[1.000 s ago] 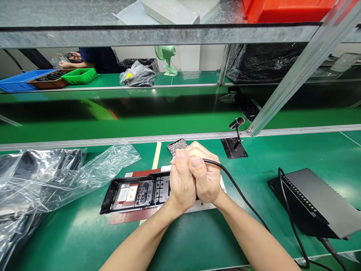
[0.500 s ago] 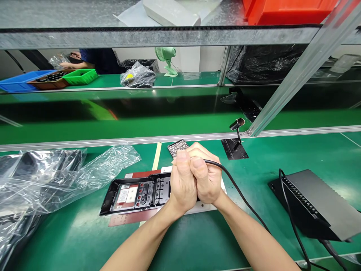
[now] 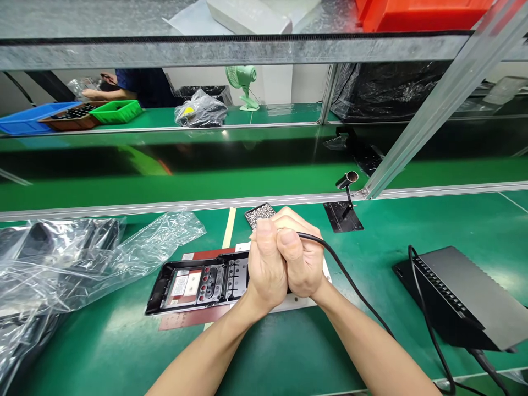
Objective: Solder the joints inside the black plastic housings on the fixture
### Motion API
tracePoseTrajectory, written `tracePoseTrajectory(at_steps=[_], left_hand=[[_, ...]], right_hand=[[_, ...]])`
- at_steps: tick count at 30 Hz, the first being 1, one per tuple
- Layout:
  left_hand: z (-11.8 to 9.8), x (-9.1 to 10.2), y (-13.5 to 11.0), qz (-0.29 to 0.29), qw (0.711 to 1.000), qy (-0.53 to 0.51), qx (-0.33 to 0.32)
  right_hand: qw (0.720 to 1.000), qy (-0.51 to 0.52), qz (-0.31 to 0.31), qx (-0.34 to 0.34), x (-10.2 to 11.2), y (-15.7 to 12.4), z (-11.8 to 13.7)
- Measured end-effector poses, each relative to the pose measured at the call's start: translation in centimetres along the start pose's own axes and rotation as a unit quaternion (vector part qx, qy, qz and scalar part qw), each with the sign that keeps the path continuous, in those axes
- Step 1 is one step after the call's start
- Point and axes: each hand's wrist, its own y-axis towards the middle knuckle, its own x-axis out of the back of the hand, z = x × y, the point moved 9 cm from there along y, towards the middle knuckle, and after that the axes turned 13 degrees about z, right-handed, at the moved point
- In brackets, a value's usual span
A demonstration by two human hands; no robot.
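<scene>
Both my hands are closed together, thumbs up, over the right part of a black frame-like housing [image 3: 165, 280]. My left hand [image 3: 267, 267] and my right hand [image 3: 303, 258] press side by side around what appears to be a corded electric screwdriver. Its body and tip are hidden by my fingers. A black cable [image 3: 346, 270] leaves the top of my right hand and runs down to the right. The housing lies on a reddish-brown plate [image 3: 193, 318] and a white plate [image 3: 303, 303]. Just behind my hands sits a small tray of screws [image 3: 256, 213].
Clear plastic bags over black parts [image 3: 82, 264] lie at left. A black tube stand [image 3: 344, 217] stands behind, right of my hands. A grey-black box [image 3: 466, 291] with cables is at right. A metal shelf [image 3: 231, 52] crosses above; beyond are bins, a fan [image 3: 243, 82] and another person [image 3: 140, 85].
My two hands keep the same grip and place over the housing. The far person's lower hand has moved slightly left.
</scene>
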Motion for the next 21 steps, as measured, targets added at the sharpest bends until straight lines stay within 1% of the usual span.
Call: tracePoseTrajectory(at_steps=[5,12,16,21], left_hand=[[0.0,-0.1,0.0,0.003,1.000,-0.006,0.000],[0.6,0.2,-0.3,-0.009,1.000,-0.027,0.012],[0.8,0.2,-0.3,-0.006,0.999,-0.037,0.018],[1.1,0.2,-0.3,-0.006,0.999,-0.033,0.035]], right_hand=[[1.000,-0.001,-0.003,-0.002,0.0,0.0,0.0],[1.000,0.003,0.000,-0.007,0.0,0.1,0.0],[1.000,0.008,-0.001,-0.005,0.0,0.1,0.0],[1.000,0.008,-0.002,-0.006,0.0,0.1,0.0]])
